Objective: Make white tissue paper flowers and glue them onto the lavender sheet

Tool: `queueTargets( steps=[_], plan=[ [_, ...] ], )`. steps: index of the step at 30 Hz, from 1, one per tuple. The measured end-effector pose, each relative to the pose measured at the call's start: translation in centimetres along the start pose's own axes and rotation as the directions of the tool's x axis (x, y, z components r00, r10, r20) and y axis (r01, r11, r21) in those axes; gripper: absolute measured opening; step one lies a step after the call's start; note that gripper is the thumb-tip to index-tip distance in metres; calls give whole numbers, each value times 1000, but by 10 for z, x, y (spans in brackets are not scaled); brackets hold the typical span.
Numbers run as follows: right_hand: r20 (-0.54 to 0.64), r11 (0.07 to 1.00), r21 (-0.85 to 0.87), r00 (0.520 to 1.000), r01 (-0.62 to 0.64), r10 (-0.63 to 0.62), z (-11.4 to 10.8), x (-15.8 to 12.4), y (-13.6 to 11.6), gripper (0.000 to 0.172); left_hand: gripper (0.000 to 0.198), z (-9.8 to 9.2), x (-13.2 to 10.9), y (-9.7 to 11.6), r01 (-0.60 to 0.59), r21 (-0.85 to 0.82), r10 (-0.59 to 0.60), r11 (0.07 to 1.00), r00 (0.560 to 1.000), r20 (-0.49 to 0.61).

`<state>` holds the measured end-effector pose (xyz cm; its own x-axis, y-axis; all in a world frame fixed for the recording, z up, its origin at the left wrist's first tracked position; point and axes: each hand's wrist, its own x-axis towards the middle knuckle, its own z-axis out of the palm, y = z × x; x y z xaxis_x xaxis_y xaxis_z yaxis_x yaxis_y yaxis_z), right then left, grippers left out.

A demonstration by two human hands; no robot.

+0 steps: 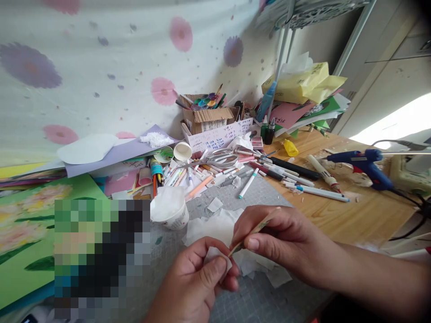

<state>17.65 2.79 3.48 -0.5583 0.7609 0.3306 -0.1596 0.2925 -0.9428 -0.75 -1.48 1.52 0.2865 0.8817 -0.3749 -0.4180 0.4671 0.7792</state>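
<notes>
My left hand point(197, 276) pinches a small piece of white tissue paper point(213, 254) between thumb and fingers. My right hand point(286, 240) is closed on a thin, flat tan strip point(262, 224) with greenish marks, possibly a wooden stick. The strip's lower tip meets the piece of tissue, or lies very close to it. Beneath both hands, loose white tissue pieces point(212, 226) are spread on a grey cutting mat point(144, 280). A paper cup point(177, 218) with white material in its top stands just beyond my left hand.
Markers point(249, 183) and silver scissors point(222, 158) clutter the mat's far side. A cardboard box point(208, 119) holds brushes and paints. At right lie a blue glue gun point(360, 159) and its cord. A green flower picture point(30, 224) lies left, beside a pixelated patch.
</notes>
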Motion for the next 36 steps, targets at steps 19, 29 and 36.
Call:
queueTargets(
  steps=[19,29,36],
  plan=[
    [34,999,33,999,-1,0,-1,-1,-2,10,20,-2,-2,-5,20,-12,-19,1000,998,64],
    [31,998,29,998,62,-63,1,0,-1,9,18,-1,-1,-4,4,-33,-2,999,997,73],
    [46,996,-1,994,94,-94,0,0,-1,9,18,0,-2,-2,15,-23,-14,1000,997,74]
  ],
)
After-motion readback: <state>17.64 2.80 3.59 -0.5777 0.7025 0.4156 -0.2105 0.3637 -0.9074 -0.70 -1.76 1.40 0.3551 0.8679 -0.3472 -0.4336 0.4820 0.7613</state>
